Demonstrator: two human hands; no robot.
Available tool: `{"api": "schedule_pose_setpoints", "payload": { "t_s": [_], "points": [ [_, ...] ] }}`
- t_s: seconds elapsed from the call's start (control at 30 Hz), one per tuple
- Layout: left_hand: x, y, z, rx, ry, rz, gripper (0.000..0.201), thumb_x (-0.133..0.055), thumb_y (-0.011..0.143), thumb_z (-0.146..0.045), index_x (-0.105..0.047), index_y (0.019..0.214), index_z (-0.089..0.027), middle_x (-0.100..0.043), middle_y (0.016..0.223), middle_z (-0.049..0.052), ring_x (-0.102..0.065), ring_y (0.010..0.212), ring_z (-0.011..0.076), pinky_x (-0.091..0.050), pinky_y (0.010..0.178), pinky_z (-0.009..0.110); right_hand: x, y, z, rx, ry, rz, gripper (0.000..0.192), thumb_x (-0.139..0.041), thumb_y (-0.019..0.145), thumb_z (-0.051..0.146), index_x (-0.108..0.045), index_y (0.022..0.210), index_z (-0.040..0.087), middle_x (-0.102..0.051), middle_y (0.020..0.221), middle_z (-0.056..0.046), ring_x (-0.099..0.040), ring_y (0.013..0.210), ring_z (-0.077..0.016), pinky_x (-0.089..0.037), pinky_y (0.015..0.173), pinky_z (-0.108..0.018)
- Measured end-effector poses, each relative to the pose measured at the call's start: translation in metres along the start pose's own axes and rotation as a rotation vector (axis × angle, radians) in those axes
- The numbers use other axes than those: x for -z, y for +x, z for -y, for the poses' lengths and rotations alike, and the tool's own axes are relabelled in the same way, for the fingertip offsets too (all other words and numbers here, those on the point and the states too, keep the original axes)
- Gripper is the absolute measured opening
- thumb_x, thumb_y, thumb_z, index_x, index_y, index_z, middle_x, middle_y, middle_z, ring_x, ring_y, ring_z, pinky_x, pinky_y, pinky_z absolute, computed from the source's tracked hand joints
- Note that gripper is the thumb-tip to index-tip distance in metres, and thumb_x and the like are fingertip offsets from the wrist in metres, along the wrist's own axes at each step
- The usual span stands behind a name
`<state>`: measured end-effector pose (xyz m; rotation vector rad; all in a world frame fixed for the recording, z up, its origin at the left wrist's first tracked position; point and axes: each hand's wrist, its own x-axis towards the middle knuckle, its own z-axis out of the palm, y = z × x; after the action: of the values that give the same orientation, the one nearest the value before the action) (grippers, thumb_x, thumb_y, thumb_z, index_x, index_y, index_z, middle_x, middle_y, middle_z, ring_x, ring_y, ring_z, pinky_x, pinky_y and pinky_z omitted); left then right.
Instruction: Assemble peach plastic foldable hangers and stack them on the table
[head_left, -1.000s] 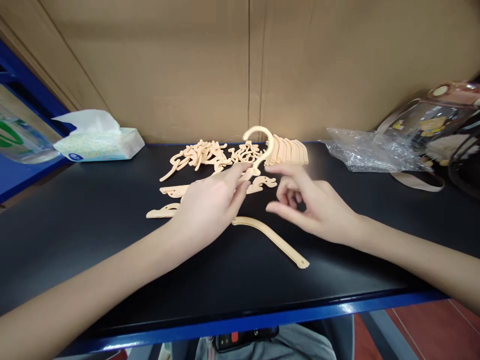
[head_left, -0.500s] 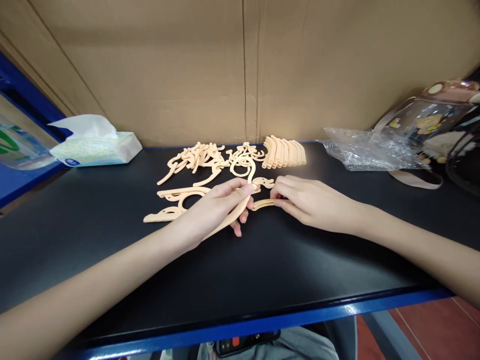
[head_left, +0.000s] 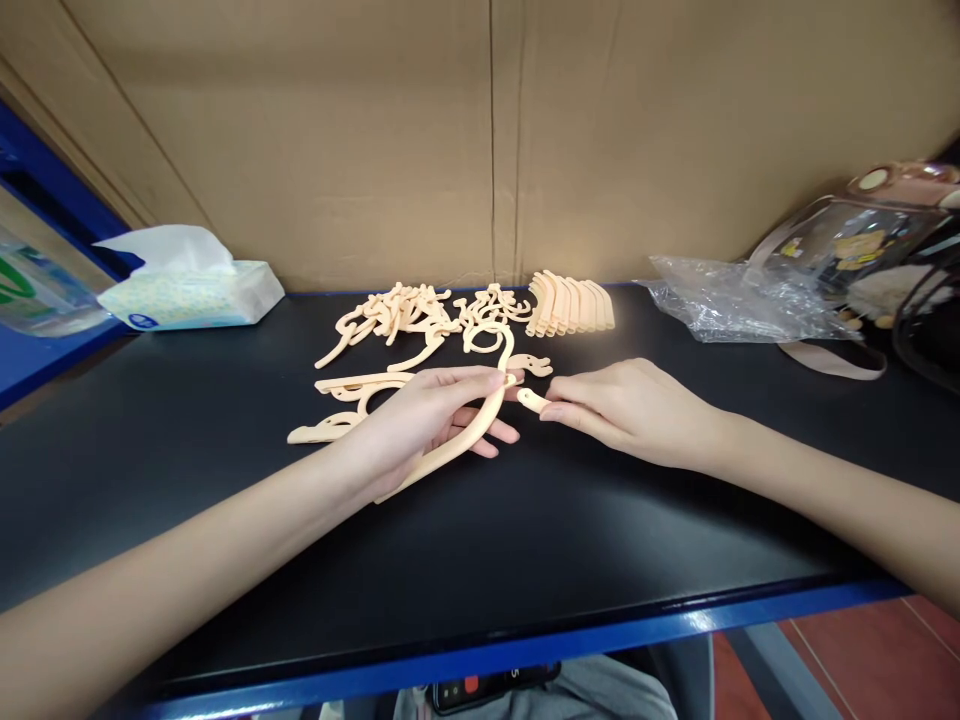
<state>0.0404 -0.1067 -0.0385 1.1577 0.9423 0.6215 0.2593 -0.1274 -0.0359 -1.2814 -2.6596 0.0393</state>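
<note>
My left hand point(head_left: 431, 405) pinches a partly joined beige plastic hanger where its curved hook point(head_left: 509, 345) meets one long arm point(head_left: 469, 437). That arm slants down toward me below the palm, and my lower fingers are spread behind it. Just to the right, my right hand point(head_left: 630, 412) grips another hanger arm point(head_left: 531, 400); only its rounded, holed end shows past the fingertips, apart from the left-hand piece. Beyond my hands a small flat beige piece with holes point(head_left: 534, 364) lies on the black tabletop point(head_left: 570, 530). Folded beige hangers point(head_left: 322, 432) lie partly hidden behind my left forearm.
At the back are a heap of beige arms point(head_left: 401, 312), a smaller pile of hooks point(head_left: 491, 303) and a neat row of curved pieces point(head_left: 574, 303). A tissue pack point(head_left: 202, 295) stands left. Clear plastic wrapping point(head_left: 750, 300) and a transparent bag point(head_left: 855, 240) lie right.
My right hand has turned its arm piece so the holed end faces up. My left hand has tilted the joined hanger slightly, its long arm swinging lower left, and its fingers have spread.
</note>
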Motion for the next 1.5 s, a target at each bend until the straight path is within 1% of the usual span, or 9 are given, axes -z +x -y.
{"api": "schedule_pose_setpoints", "payload": {
  "t_s": [0.13, 0.37, 0.5, 0.6, 0.8, 1.03, 1.17, 1.33, 1.5],
  "points": [
    [-0.002, -0.001, -0.001, 0.045, -0.007, 0.065, 0.024, -0.064, 0.085, -0.033, -0.07, 0.102, -0.017, -0.071, 0.098, 0.008, -0.068, 0.067, 0.0124, -0.057, 0.056, 0.019, -0.004, 0.001, -0.003, 0.053, -0.104, -0.045, 0.058, -0.022, 0.098, 0.054, -0.06, 0.072, 0.018, -0.063, 0.066, -0.003, -0.053, 0.053, -0.0122, -0.021, 0.049, -0.027],
    [-0.003, 0.001, -0.001, 0.052, -0.062, 0.106, 0.019, -0.064, 0.084, -0.029, -0.072, 0.096, -0.016, -0.069, 0.104, 0.01, -0.066, 0.066, 0.0119, -0.057, 0.054, 0.019, -0.003, 0.0, -0.004, 0.097, -0.194, -0.143, 0.055, -0.027, 0.098, 0.052, -0.062, 0.074, 0.017, -0.065, 0.072, -0.004, -0.057, 0.061, -0.0129, -0.026, 0.051, -0.027],
    [-0.002, -0.001, -0.002, 0.064, -0.073, 0.1, 0.015, -0.064, 0.084, -0.027, -0.072, 0.09, -0.016, -0.07, 0.097, 0.009, -0.066, 0.067, 0.0122, -0.057, 0.055, 0.02, -0.004, 0.001, -0.004, 0.132, -0.232, -0.187, 0.053, -0.028, 0.098, 0.05, -0.062, 0.074, 0.017, -0.065, 0.07, -0.005, -0.058, 0.062, -0.0145, -0.029, 0.054, -0.028],
    [0.0, -0.001, -0.001, 0.039, -0.08, 0.124, 0.014, -0.067, 0.082, -0.027, -0.073, 0.091, -0.017, -0.07, 0.089, 0.006, -0.067, 0.069, 0.0123, -0.058, 0.058, 0.02, -0.006, 0.001, -0.003, 0.137, -0.248, -0.205, 0.051, -0.029, 0.098, 0.048, -0.061, 0.074, 0.017, -0.065, 0.071, -0.005, -0.058, 0.061, -0.0148, -0.029, 0.054, -0.028],
    [0.001, -0.002, -0.001, 0.021, -0.015, 0.136, 0.017, -0.067, 0.083, -0.024, -0.071, 0.099, -0.018, -0.073, 0.085, 0.005, -0.068, 0.071, 0.0124, -0.059, 0.064, 0.022, -0.009, 0.0, -0.001, 0.134, -0.238, -0.177, 0.051, -0.028, 0.099, 0.048, -0.06, 0.074, 0.017, -0.066, 0.071, -0.005, -0.058, 0.06, -0.014, -0.028, 0.051, -0.028],
    [-0.002, -0.004, -0.001, -0.019, 0.066, 0.127, 0.018, -0.065, 0.084, -0.024, -0.072, 0.099, -0.018, -0.073, 0.091, 0.007, -0.069, 0.075, 0.0149, -0.059, 0.065, 0.025, -0.008, -0.003, 0.0, 0.094, -0.15, -0.138, 0.055, -0.027, 0.097, 0.052, -0.06, 0.07, 0.017, -0.065, 0.065, -0.003, -0.055, 0.055, -0.0124, -0.019, 0.048, -0.028],
    [0.0, -0.002, 0.001, -0.053, 0.1, 0.153, 0.019, -0.066, 0.084, -0.026, -0.073, 0.1, -0.02, -0.073, 0.09, 0.006, -0.069, 0.077, 0.0154, -0.059, 0.065, 0.025, -0.007, -0.003, 0.001, 0.076, -0.105, -0.121, 0.059, -0.026, 0.096, 0.055, -0.06, 0.067, 0.018, -0.062, 0.06, -0.002, -0.051, 0.05, -0.0114, -0.017, 0.047, -0.027],
    [0.0, -0.004, 0.001, -0.074, 0.134, 0.143, 0.018, -0.064, 0.085, -0.028, -0.073, 0.098, -0.02, -0.071, 0.1, 0.007, -0.068, 0.077, 0.0143, -0.058, 0.066, 0.025, -0.006, -0.003, 0.004, 0.002, -0.107, -0.113, 0.062, -0.024, 0.095, 0.059, -0.058, 0.061, 0.018, -0.055, 0.052, -0.001, -0.042, 0.044, -0.0103, -0.015, 0.047, -0.027],
    [-0.006, -0.003, 0.0, -0.066, 0.166, 0.135, 0.017, -0.059, 0.088, -0.025, -0.074, 0.092, -0.016, -0.071, 0.095, 0.007, -0.066, 0.067, 0.011, -0.057, 0.06, 0.022, -0.007, -0.004, 0.008, -0.066, -0.171, -0.114, 0.066, -0.024, 0.093, 0.062, -0.056, 0.055, 0.018, -0.05, 0.047, -0.001, -0.035, 0.04, -0.0096, -0.012, 0.046, -0.027]
  ]
}}
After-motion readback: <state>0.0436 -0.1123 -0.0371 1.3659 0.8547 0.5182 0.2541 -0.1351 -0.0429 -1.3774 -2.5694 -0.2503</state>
